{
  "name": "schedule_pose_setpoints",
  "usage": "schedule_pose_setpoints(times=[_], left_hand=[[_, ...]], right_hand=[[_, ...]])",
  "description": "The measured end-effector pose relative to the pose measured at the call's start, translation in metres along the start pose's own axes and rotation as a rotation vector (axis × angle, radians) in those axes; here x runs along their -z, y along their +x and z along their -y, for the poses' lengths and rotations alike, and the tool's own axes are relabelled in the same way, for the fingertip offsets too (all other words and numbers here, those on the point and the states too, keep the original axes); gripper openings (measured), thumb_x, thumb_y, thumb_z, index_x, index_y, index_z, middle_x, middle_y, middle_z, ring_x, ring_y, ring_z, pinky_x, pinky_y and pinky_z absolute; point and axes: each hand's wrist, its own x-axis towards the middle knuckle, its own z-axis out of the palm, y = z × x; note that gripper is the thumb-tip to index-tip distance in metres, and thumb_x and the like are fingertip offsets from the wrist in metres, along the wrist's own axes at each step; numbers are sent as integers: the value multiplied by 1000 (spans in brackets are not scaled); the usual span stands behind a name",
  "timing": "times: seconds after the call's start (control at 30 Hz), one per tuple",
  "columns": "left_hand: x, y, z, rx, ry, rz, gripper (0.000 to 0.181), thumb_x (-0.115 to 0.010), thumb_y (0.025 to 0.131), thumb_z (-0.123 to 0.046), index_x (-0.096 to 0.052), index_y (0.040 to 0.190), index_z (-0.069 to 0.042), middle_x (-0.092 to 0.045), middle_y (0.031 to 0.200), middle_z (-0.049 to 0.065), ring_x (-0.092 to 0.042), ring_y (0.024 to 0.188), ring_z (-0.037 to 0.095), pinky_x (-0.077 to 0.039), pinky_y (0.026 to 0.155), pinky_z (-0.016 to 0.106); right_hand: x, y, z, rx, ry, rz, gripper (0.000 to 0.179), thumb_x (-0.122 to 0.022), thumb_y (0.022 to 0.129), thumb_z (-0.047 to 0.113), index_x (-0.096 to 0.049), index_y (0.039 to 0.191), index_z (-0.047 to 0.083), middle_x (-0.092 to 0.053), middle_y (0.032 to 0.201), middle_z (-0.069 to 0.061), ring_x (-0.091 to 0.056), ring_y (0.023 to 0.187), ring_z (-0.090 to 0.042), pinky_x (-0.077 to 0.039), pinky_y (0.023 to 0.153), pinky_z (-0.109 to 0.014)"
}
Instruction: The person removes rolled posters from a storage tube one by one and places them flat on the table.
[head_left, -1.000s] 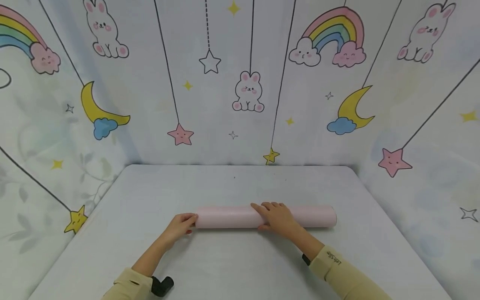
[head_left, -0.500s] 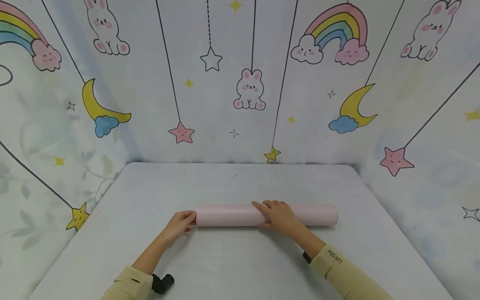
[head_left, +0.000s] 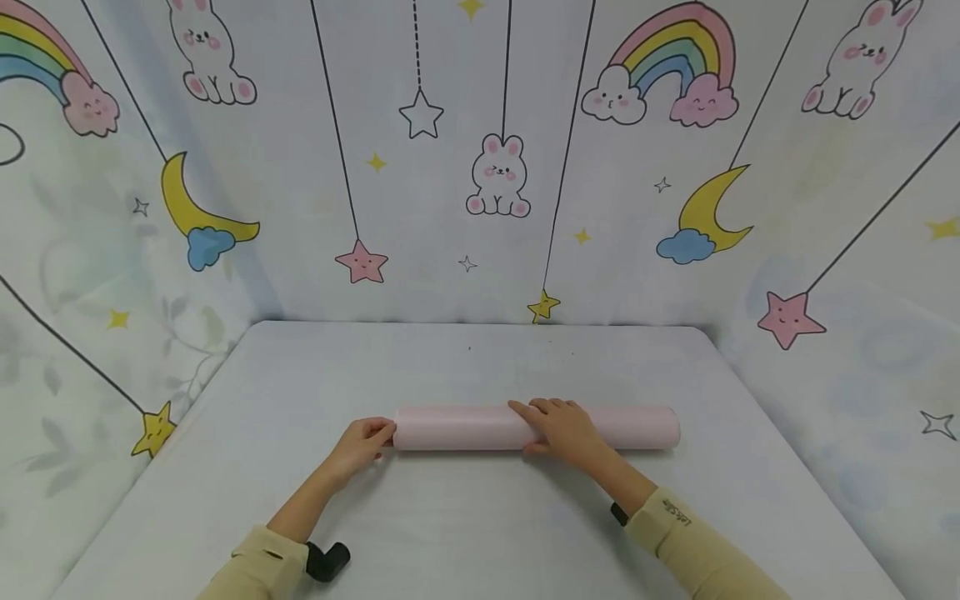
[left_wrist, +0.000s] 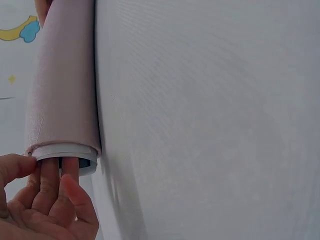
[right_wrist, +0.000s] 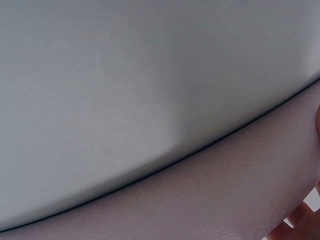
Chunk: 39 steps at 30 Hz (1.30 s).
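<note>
A pale pink roll (head_left: 457, 428) of leather-like sheet lies crosswise on the white table. My left hand (head_left: 363, 446) is at its left end. In the left wrist view, a white core (left_wrist: 67, 150) shows at that end; several fingers (left_wrist: 48, 185) reach inside its opening while the thumb presses the rim from outside. My right hand (head_left: 564, 433) grips the roll right of its middle, fingers over the top and thumb on the near side. In the right wrist view, only parts of that hand (right_wrist: 300, 225) show at the right edge, against the wrinkled pink surface.
The white table (head_left: 480, 517) stretches around the roll, its back edge meeting a curtain (head_left: 450, 208) printed with rabbits, stars, moons and rainbows. This curtain also closes off both sides. A black wrist device (head_left: 327, 562) sticks out from the left sleeve.
The roll and my right hand have shifted very slightly to the right. Both hands keep their hold, and the head view has tilted a little.
</note>
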Motion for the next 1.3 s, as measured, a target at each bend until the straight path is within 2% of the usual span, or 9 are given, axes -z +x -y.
schedule_pose_setpoints(times=[0.23,0.6,0.8,1.07,1.3], left_hand=[[4,-3,-4,6,36,-3,32,-48,95,-16,-57,112,10,-64,100,17,-60,91,22,-48,70,33],[8,0,1,-31,101,-44,31,-47,95,-13,-56,111,12,-65,98,18,-62,89,24,-48,69,32],[10,0,3,-44,138,-60,30,-46,94,-11,-57,109,13,-65,95,18,-61,87,23,-46,66,28],[13,-2,4,-50,155,-68,29,-47,94,-10,-57,108,13,-65,96,19,-62,86,24,-46,67,28],[14,-2,7,-61,165,-76,28,-47,94,-10,-58,107,12,-66,95,17,-62,85,23,-45,67,28]], right_hand=[[-2,-8,-10,-10,6,-16,72,-72,72,46,-46,134,19,-58,112,-7,-57,101,-27,-45,83,-46],[4,-21,-22,-14,32,-36,72,-75,70,42,-49,132,17,-59,112,-8,-57,101,-28,-44,83,-48],[7,-28,-28,-21,49,-37,72,-77,69,40,-50,132,17,-60,111,-7,-58,100,-28,-45,83,-48],[8,-34,-37,-42,47,-19,72,-77,69,41,-50,132,18,-60,113,-6,-57,102,-27,-44,85,-47],[7,-48,-46,-71,65,-44,73,-79,66,38,-52,130,19,-60,113,-7,-57,103,-27,-43,86,-47]])
